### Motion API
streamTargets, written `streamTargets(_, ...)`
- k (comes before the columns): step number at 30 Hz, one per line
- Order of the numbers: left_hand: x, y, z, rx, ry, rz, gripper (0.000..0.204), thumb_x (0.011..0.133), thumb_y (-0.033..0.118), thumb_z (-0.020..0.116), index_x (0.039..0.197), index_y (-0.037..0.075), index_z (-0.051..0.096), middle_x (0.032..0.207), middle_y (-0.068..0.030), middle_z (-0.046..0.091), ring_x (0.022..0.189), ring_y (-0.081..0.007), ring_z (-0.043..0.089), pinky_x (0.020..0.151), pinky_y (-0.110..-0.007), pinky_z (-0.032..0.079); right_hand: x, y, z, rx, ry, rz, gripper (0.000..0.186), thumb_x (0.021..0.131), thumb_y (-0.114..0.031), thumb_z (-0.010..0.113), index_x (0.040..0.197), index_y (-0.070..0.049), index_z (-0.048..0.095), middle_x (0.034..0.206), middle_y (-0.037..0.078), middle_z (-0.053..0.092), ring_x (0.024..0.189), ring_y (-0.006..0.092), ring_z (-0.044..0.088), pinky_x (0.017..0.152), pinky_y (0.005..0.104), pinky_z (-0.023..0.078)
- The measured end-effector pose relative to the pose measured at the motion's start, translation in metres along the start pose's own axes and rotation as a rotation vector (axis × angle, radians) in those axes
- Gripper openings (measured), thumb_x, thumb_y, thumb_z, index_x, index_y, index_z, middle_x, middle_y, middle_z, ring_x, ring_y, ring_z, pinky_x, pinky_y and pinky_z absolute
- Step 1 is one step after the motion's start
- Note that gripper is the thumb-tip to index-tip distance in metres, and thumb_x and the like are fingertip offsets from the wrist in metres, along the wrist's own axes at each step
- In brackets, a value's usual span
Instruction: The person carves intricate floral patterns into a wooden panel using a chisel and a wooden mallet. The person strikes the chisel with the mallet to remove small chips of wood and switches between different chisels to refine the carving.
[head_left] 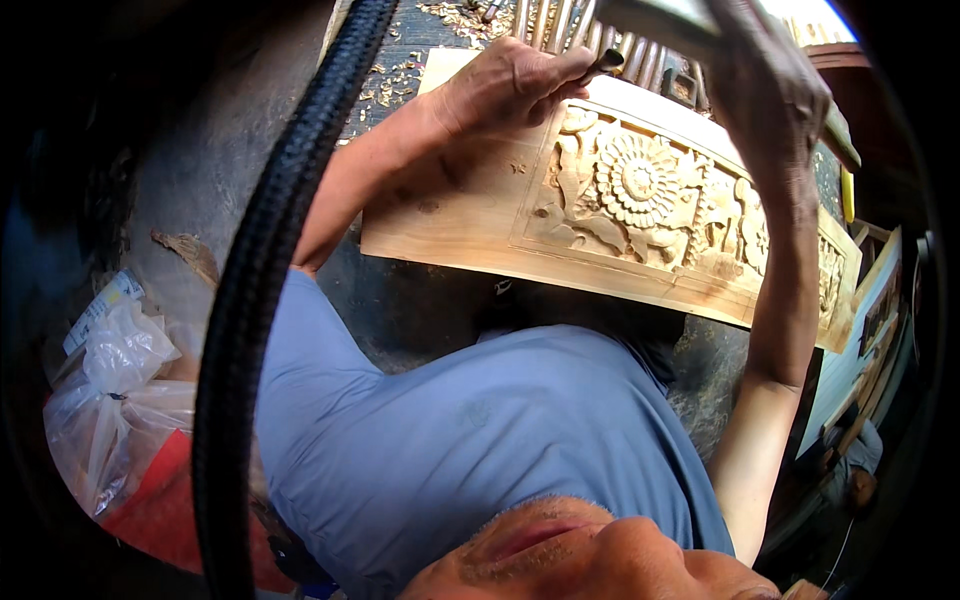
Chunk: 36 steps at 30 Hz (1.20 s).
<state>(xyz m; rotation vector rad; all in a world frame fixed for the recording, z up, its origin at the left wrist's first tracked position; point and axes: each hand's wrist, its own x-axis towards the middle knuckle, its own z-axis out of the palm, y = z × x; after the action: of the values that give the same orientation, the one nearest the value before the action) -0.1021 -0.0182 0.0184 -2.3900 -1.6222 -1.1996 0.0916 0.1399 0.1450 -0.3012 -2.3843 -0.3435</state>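
Observation:
A pale wooden panel (450, 235) lies before me, carved in relief with a round flower (640, 180), leaves and animal-like figures. Over its upper left part, my left hand (520, 85) is closed around a carving chisel (606, 62); only the dark rounded end sticks out past the thumb, and the rest is hidden by the fingers. My right hand (770, 95) is raised above the panel's right part, wrapped round a wooden mallet (660, 25). The mallet's far part is blurred, and its other end (843, 140) shows beyond the hand.
Several chisels (560, 25) lie in a row behind the panel, with wood shavings (385, 90) on the dark bench. At lower left sits a clear plastic bag (110, 400) on something red. A black braided cable (270, 220) crosses the left side. Another person (860, 455) is at far lower right.

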Motion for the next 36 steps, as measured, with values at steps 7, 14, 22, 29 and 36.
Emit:
streamTargets(7, 0.000, -0.002, -0.013, -0.576, -0.035, -0.566, 0.017, 0.101, 0.011, 0.064, 0.115, 0.003, 0.065, 0.083, -0.0034, 0.073, 0.074, -0.0100, 0.067, 0.067, -0.027, 0.056, 0.014, -0.004, -0.022, 0.583, 0.274, 0.193, 0.051, 0.081, -0.003, 0.075, 0.132, -0.009, 0.067, 0.108, 0.012, 0.075, 0.088, 0.0188, 0.073, 0.080, 0.0373, 0.059)
streamTargets(14, -0.009, -0.007, -0.003, -0.041, 0.022, -0.054, 0.014, 0.099, 0.013, 0.069, 0.098, 0.009, 0.055, 0.058, -0.0071, 0.054, 0.051, -0.0189, 0.062, 0.046, -0.035, 0.048, -0.014, -0.016, 0.011, 0.001, -0.125, 0.003, 0.055, 0.082, 0.005, 0.067, 0.135, -0.008, 0.066, 0.109, 0.014, 0.075, 0.080, 0.0189, 0.071, 0.076, 0.0376, 0.058)
streamTargets(22, 0.006, -0.008, 0.000, -0.506, -0.003, -0.455, 0.009, 0.098, 0.010, 0.069, 0.100, 0.003, 0.064, 0.078, -0.0047, 0.073, 0.070, -0.0102, 0.070, 0.061, -0.028, 0.057, -0.010, -0.018, -0.017, 0.663, 0.094, 0.279, 0.040, 0.081, 0.002, 0.070, 0.121, 0.000, 0.067, 0.099, 0.009, 0.075, 0.077, 0.0134, 0.068, 0.072, 0.0301, 0.056)
streamTargets(29, 0.004, -0.004, -0.006, -0.226, -0.096, -0.285, 0.012, 0.096, 0.011, 0.072, 0.095, 0.004, 0.062, 0.081, -0.0057, 0.077, 0.071, -0.0127, 0.076, 0.062, -0.030, 0.063, -0.009, -0.010, 0.002, 0.235, 0.108, 0.164, 0.042, 0.091, -0.002, 0.064, 0.133, -0.005, 0.064, 0.099, 0.013, 0.077, 0.067, 0.0173, 0.071, 0.061, 0.0325, 0.061)
streamTargets(36, 0.002, -0.006, -0.005, -0.195, -0.070, -0.208, 0.016, 0.095, 0.017, 0.075, 0.098, 0.006, 0.064, 0.076, -0.0075, 0.074, 0.066, -0.0165, 0.075, 0.059, -0.031, 0.060, -0.026, -0.015, 0.015, 0.209, 0.006, 0.119, 0.045, 0.088, 0.003, 0.061, 0.133, -0.006, 0.064, 0.098, 0.014, 0.076, 0.066, 0.0178, 0.069, 0.060, 0.0347, 0.059)
